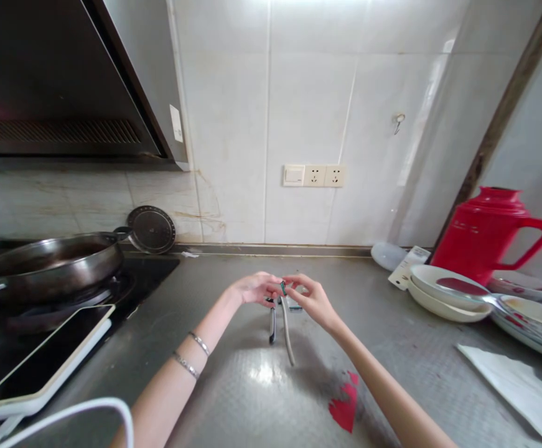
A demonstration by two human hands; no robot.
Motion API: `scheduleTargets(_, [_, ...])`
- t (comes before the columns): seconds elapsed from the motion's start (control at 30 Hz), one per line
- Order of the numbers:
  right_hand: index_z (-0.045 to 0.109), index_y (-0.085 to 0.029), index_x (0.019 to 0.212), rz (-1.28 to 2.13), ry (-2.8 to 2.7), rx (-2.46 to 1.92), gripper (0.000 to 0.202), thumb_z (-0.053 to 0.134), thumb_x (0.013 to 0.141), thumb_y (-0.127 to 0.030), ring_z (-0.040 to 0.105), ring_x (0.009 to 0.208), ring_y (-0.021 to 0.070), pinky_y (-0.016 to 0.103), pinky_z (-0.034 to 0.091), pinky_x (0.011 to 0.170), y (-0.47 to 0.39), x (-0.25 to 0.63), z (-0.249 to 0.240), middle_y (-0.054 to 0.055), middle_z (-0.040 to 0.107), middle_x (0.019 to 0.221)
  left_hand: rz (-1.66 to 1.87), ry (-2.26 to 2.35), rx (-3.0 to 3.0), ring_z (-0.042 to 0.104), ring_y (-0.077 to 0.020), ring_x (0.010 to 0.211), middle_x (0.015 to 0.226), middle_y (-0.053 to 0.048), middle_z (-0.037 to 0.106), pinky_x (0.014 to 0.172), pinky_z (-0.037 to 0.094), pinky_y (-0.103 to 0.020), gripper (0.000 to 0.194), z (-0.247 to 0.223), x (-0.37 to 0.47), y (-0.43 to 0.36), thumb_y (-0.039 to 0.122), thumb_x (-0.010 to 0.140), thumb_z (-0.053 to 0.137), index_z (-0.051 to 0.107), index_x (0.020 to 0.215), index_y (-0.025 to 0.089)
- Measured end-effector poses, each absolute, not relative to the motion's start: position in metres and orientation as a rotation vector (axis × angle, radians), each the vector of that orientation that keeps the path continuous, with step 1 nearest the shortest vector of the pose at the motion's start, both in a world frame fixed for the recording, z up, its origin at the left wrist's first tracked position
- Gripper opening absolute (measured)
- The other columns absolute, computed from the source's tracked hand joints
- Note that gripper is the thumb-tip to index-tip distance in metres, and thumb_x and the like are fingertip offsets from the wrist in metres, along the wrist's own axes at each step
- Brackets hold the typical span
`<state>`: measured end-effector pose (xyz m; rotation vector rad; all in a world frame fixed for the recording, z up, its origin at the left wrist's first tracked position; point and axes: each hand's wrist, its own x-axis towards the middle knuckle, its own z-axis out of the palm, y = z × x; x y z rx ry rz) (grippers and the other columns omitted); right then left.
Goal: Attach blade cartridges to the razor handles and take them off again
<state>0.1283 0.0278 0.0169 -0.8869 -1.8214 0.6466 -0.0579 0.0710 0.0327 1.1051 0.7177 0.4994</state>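
Observation:
My left hand (259,289) and my right hand (312,300) meet above the middle of the counter, fingers closed. Between their fingertips is a small teal piece (283,287), too small to name. A pale grey cable (287,330) runs down from it toward the counter, its lower end free. Just left of the cable, below my left fingers, is a slim dark-and-silver tool (272,323); its upper part is hidden. Behind my right fingers lies a small flat clear item with a teal edge (294,304), partly covered.
Left, a frying pan (51,261) sits on the black stove, with a phone (46,361) on a white power bank nearer me. To the right are a red thermos jug (485,233), stacked bowls (448,309) and white paper (513,382). A red scrap (344,407) lies in front.

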Motion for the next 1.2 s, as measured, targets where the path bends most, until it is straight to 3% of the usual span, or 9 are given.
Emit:
scheduleTargets(0.3, [0.066, -0.017, 0.092, 0.770, -1.786, -0.856, 0.028, 0.055, 0.075, -0.037, 0.059, 0.076, 0.0170, 0.021, 0.044, 0.051, 0.039, 0.129, 0.005, 0.006, 0.067, 0.085, 0.475, 0.785, 1.173, 0.054, -0.0117, 0.062, 0.069, -0.003, 0.060, 0.066, 0.046, -0.036, 0.032, 0.031, -0.052, 0.066, 0.035, 0.063, 0.070, 0.062, 0.084, 0.012])
scheduleTargets(0.57, [0.065, -0.016, 0.089, 0.751, -1.602, -0.950, 0.031, 0.056, 0.073, -0.040, 0.058, 0.069, 0.0166, 0.019, 0.044, 0.041, 0.043, 0.132, 0.004, 0.008, 0.065, 0.081, 0.567, 0.866, 1.355, 0.056, -0.0116, 0.066, 0.086, -0.008, 0.065, 0.067, 0.045, -0.032, 0.046, 0.032, -0.051, 0.067, 0.031, 0.058, 0.074, 0.064, 0.099, 0.014])
scheduleTargets(0.8, [0.063, -0.014, 0.089, 0.806, -1.521, -0.924, 0.032, 0.060, 0.071, -0.040, 0.056, 0.068, 0.0159, 0.019, 0.044, 0.041, 0.051, 0.133, -0.005, 0.008, 0.063, 0.083, 0.568, 0.913, 1.579, 0.055, -0.0106, 0.060, 0.077, -0.008, 0.067, 0.060, 0.044, -0.026, 0.035, 0.017, -0.044, 0.074, 0.037, 0.058, 0.072, 0.070, 0.081, 0.012])
scheduleTargets(1.2, [0.067, -0.016, 0.085, 0.685, -1.667, -0.993, 0.028, 0.057, 0.073, -0.039, 0.059, 0.070, 0.0180, 0.022, 0.043, 0.046, 0.044, 0.131, -0.006, 0.007, 0.067, 0.078, 0.632, 0.954, 1.644, 0.055, -0.0099, 0.057, 0.072, -0.008, 0.067, 0.060, 0.045, -0.025, 0.030, 0.042, -0.068, 0.072, 0.039, 0.063, 0.069, 0.070, 0.075, 0.012])
